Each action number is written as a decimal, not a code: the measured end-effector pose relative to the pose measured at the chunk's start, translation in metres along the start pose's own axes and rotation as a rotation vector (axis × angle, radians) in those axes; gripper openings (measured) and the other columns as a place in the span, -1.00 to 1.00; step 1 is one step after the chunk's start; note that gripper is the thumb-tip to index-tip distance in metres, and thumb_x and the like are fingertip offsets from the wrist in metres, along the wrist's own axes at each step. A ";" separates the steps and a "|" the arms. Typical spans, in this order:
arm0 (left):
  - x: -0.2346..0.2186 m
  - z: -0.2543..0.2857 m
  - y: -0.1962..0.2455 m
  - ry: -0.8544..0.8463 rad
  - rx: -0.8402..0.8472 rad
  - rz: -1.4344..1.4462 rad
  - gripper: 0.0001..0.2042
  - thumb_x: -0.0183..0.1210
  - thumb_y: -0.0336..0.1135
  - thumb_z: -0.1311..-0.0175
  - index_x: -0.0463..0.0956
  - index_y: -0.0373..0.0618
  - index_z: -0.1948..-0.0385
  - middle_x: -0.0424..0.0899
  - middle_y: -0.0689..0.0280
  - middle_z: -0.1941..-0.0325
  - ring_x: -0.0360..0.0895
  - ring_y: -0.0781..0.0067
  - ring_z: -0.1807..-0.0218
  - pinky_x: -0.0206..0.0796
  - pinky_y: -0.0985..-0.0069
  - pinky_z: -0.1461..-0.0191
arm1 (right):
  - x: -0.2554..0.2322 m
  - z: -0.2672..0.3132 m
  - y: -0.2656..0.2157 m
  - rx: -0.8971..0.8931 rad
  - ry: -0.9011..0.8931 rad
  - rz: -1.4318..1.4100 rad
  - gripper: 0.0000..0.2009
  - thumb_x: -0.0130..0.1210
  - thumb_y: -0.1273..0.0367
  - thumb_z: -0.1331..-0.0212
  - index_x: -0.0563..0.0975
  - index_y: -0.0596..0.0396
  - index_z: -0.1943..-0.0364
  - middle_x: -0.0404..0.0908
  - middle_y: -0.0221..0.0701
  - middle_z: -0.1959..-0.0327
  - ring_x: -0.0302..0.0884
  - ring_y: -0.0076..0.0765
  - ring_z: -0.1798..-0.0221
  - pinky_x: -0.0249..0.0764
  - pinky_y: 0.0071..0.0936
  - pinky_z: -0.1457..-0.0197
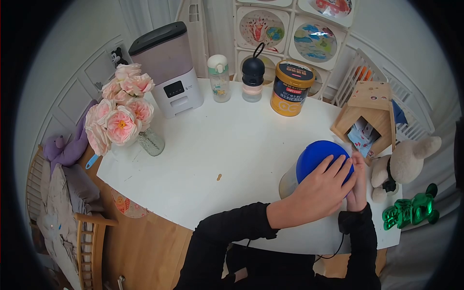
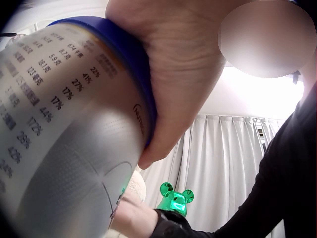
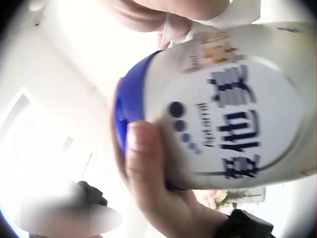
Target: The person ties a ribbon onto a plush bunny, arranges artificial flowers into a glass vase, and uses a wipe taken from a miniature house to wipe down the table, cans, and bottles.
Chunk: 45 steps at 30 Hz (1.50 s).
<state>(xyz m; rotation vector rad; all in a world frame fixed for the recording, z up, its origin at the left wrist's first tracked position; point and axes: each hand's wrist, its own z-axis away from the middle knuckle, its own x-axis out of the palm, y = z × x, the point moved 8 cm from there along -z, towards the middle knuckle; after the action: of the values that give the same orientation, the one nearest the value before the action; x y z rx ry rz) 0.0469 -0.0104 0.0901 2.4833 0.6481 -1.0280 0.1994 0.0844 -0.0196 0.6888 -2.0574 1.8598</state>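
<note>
A pale can [image 1: 288, 182] with a blue lid [image 1: 309, 162] stands near the table's right front. Across the lid lies the left hand [image 1: 311, 195], fingers spread over the top; in the right wrist view its thumb [image 3: 143, 141] presses the can's side below the rim. At the can's far right side is the right hand [image 1: 357, 186], partly hidden by the left. Its curled fingers hold a white tissue [image 3: 213, 25] against the can's body [image 3: 277, 99]. Printed nutrition figures cover the side seen in the left wrist view.
Behind stand a dispenser [image 1: 179, 94], a clear bottle [image 1: 220, 82], a dark-capped bottle [image 1: 253, 72] and an orange-lidded can [image 1: 289, 92]. Pink roses [image 1: 121, 121] are at left. A wooden house [image 1: 369, 99], plush toy [image 1: 408, 162] and green bear figure [image 1: 411, 208] sit at right.
</note>
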 end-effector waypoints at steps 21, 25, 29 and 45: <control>-0.002 -0.003 -0.009 0.075 -0.045 -0.082 -0.46 0.30 -0.25 0.13 0.48 -0.23 0.00 0.48 0.03 -0.13 0.38 0.06 -0.21 0.19 0.18 -0.30 | 0.031 0.043 0.049 0.085 0.174 0.114 -0.54 -0.37 0.12 -0.45 0.25 0.09 -0.27 0.36 -0.30 -0.22 0.31 -0.34 -0.27 0.23 -0.36 -0.34; -0.004 -0.003 -0.008 0.077 -0.057 -0.081 -0.46 0.31 -0.25 0.14 0.49 -0.19 0.00 0.48 0.06 -0.14 0.38 0.07 -0.22 0.18 0.18 -0.30 | 0.024 0.042 0.060 0.133 0.173 0.037 -0.60 -0.29 0.18 -0.44 0.30 0.08 -0.21 0.39 -0.32 -0.18 0.34 -0.39 -0.23 0.29 -0.39 -0.28; -0.004 -0.003 -0.013 0.080 -0.068 -0.028 -0.47 0.33 -0.25 0.11 0.50 -0.12 -0.01 0.49 0.13 -0.16 0.37 0.10 -0.25 0.16 0.17 -0.33 | 0.016 0.026 0.037 0.062 0.165 0.014 -0.69 -0.19 0.30 -0.38 0.35 0.09 -0.12 0.43 -0.34 -0.12 0.39 -0.44 -0.15 0.35 -0.43 -0.21; -0.005 -0.004 -0.079 -0.044 0.034 0.328 -0.53 0.23 -0.18 -0.04 0.48 -0.01 -0.07 0.37 0.17 -0.31 0.15 0.00 -0.41 0.04 0.17 -0.40 | 0.132 0.100 0.009 -1.520 -0.361 1.690 -0.62 0.06 0.46 -0.15 0.53 -0.14 -0.09 0.43 -0.46 -0.25 0.35 -0.19 -0.29 0.15 0.00 -0.37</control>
<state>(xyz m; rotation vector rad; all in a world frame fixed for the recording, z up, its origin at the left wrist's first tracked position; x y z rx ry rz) 0.0032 0.0554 0.0830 2.4782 0.1991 -0.9684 0.0939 -0.0346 0.0269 -1.5134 -3.4802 -0.4300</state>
